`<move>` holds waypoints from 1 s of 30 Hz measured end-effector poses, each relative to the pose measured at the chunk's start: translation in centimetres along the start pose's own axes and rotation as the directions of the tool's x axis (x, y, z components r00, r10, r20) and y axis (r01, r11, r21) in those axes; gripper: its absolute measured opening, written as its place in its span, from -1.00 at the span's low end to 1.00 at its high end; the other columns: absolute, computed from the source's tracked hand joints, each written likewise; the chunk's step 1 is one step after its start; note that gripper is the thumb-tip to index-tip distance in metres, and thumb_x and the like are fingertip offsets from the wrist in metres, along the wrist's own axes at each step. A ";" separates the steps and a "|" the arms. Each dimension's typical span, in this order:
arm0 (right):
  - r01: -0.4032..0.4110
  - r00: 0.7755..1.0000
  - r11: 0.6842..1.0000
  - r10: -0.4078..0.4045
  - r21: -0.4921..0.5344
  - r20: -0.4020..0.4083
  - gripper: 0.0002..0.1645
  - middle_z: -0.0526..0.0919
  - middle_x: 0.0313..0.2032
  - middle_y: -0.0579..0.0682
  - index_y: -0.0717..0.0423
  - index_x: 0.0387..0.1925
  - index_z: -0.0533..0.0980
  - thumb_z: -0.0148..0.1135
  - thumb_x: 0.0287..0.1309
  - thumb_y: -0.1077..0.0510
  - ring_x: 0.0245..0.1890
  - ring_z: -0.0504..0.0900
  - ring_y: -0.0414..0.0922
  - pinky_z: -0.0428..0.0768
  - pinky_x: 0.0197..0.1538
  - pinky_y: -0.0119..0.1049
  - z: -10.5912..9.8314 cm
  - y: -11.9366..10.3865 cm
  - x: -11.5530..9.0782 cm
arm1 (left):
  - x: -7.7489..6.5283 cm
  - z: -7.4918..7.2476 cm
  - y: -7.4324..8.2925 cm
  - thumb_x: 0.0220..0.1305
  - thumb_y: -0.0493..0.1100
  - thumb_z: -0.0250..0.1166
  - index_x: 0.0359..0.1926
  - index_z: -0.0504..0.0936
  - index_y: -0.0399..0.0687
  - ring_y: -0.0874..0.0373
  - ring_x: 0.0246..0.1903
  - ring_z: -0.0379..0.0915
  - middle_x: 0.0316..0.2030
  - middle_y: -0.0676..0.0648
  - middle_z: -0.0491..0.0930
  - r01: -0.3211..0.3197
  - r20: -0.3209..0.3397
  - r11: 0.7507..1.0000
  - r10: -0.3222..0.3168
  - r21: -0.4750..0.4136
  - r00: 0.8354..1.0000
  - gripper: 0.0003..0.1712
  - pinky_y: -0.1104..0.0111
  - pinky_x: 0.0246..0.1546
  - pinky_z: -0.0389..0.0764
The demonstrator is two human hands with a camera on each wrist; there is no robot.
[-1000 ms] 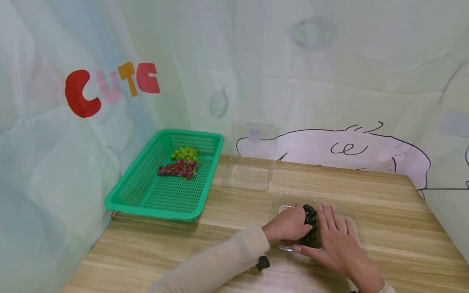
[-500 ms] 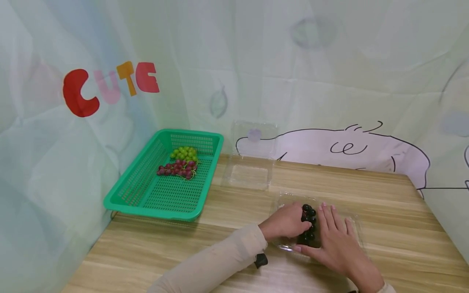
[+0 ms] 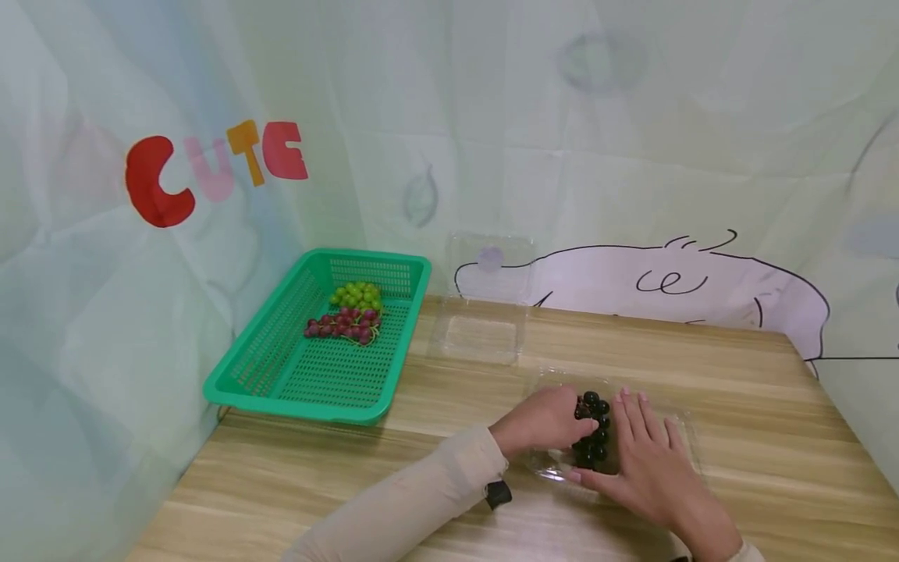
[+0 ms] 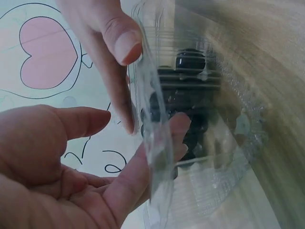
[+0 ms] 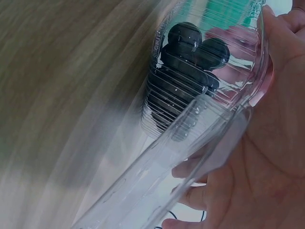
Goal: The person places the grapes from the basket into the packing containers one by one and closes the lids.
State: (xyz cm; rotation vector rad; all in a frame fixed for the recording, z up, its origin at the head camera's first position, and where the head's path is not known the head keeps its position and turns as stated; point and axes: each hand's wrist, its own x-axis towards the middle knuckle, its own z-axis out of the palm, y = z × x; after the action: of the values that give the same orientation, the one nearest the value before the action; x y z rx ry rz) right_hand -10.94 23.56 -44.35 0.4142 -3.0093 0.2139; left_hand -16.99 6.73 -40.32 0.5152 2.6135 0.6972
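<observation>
A bunch of black grapes (image 3: 593,433) lies in a clear plastic clamshell box (image 3: 550,471) on the table. My left hand (image 3: 544,421) reaches over the box's left side, its fingertips touching the grapes. In the left wrist view, one digit (image 4: 179,126) extends inside the box against the bunch, while another stays apart outside the wall. My right hand (image 3: 653,468) rests with straight fingers over the lid side of the box, right of the grapes. Through the clear wall in the right wrist view, the grapes (image 5: 186,71) are seen crowded together.
At the left stands a green basket (image 3: 382,406) with red grapes (image 3: 344,324) and green grapes (image 3: 357,295) inside. A second clear clamshell box (image 3: 477,339) sits with its lid raised near the back wall. Printed cloth (image 3: 632,156) hangs behind the wooden table (image 3: 632,343).
My left hand has shifted slightly left, and its fingertips now touch the grapes a little farther left and higher. The right hand has stayed nearly in place.
</observation>
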 end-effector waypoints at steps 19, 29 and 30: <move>0.001 1.000 1.000 0.000 -0.022 0.007 0.49 -0.04 0.47 0.25 0.26 0.47 -0.12 -0.06 -0.17 -0.74 0.45 -0.04 0.24 0.06 0.30 0.35 -0.3 -0.1 0.1 | -0.7 -2.7 -1.4 0.29 0.24 0.16 0.29 0.39 -0.02 0.20 -0.54 0.59 -0.57 0.08 0.59 0.042 0.008 0.987 -0.041 -0.155 0.999 -0.33 0.37 -0.47 0.52; 0.002 1.000 1.000 -0.002 -0.031 0.006 0.49 -0.02 0.46 0.27 0.27 0.47 -0.11 -0.06 -0.17 -0.74 0.44 -0.02 0.25 0.08 0.30 0.35 -0.3 -0.1 0.0 | -1.2 -5.2 -2.1 0.27 0.24 0.19 0.28 0.37 -0.11 0.14 -0.62 0.53 -0.58 -0.01 0.62 -0.004 -0.018 0.977 0.000 -0.213 1.000 -0.27 0.35 -0.56 0.51; 0.001 1.000 1.000 -0.001 -0.029 0.007 0.49 -0.02 0.46 0.27 0.27 0.47 -0.11 -0.06 -0.17 -0.74 0.44 -0.02 0.25 0.07 0.30 0.35 -0.3 -0.1 0.0 | -1.2 -5.4 -2.2 0.26 0.24 0.20 0.28 0.37 -0.12 0.15 -0.62 0.51 -0.56 0.00 0.62 -0.014 -0.024 0.977 0.009 -0.215 1.000 -0.27 0.35 -0.56 0.51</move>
State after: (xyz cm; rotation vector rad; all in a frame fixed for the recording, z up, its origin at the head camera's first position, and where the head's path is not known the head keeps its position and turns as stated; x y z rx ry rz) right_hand -10.95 23.52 -44.08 0.4143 -3.0151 0.1683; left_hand -18.91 2.30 -36.85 0.4586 2.5167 0.9813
